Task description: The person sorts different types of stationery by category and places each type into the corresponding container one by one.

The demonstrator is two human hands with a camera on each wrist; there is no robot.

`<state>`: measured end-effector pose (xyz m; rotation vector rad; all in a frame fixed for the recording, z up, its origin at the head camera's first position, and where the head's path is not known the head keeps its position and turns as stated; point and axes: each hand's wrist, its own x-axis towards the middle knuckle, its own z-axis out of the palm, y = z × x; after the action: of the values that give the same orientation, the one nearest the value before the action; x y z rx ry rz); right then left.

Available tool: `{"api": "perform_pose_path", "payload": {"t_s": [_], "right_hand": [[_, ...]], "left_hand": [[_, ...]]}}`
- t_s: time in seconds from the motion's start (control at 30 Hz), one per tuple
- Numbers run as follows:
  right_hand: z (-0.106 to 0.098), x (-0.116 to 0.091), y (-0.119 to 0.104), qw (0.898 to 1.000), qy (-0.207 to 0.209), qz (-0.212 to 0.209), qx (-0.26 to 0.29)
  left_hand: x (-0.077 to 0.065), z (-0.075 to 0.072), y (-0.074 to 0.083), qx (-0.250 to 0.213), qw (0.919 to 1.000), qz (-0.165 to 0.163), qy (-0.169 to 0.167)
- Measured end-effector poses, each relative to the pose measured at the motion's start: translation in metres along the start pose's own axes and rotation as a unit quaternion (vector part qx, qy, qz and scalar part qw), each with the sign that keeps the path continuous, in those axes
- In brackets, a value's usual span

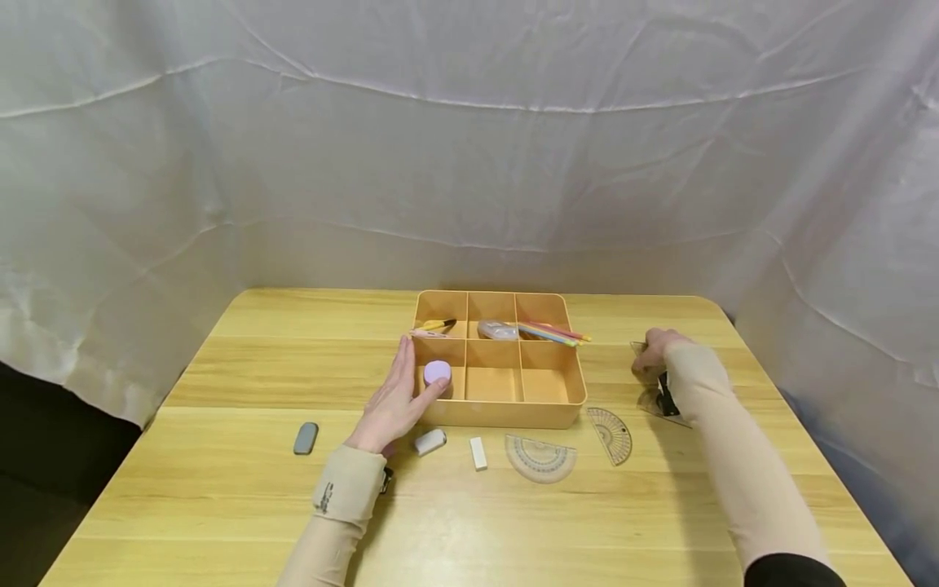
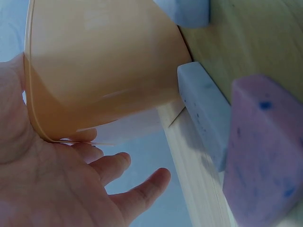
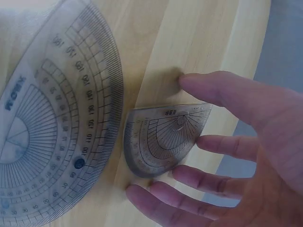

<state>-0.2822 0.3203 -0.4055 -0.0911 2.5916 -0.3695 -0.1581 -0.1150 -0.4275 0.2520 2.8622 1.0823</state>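
Observation:
My left hand [image 1: 389, 412] holds the front left corner of an orange compartment box [image 1: 484, 414], thumb over the rim and fingers along the outer side. In the left wrist view the box's wall [image 2: 104, 71] lies against that palm. A purple-lidded round item [image 1: 438, 372] sits in the front left compartment by the thumb. On the right side of the table, my right hand [image 1: 660, 349] is lowered over a small clear protractor [image 3: 163, 137]. Its fingertips are at the protractor's edge, with the thumb apart from it. Beside it lies a larger clear protractor [image 3: 102, 118].
Two more protractors, one [image 1: 541, 459] and another [image 1: 610, 436], lie in front of the box. Nearby are a white eraser [image 1: 478, 453], a white block [image 1: 430, 441], a pink eraser [image 2: 265, 151] and a grey oval item [image 1: 306, 438]. Colored pencils [image 1: 550, 333] lean in a rear compartment.

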Motion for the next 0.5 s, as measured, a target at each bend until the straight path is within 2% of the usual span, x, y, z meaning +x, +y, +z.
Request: {"api": "perform_pose_path", "payload": {"t_s": [0.1,0.3,0.5], "right_hand": [[0.000,-0.004,-0.005,1.000,0.001,0.007,0.019],[0.000,-0.016,-0.016,0.997,0.019,0.050,0.061],[0.002,-0.010,-0.010,0.996,0.027,0.059,0.062]], "left_hand": [[0.000,-0.001,0.000,-0.001,1.0000,-0.001,0.001],[-0.001,-0.001,0.000,-0.001,1.0000,-0.004,0.002],[-0.001,-0.001,0.002,-0.004,1.0000,-0.006,-0.004]]}}
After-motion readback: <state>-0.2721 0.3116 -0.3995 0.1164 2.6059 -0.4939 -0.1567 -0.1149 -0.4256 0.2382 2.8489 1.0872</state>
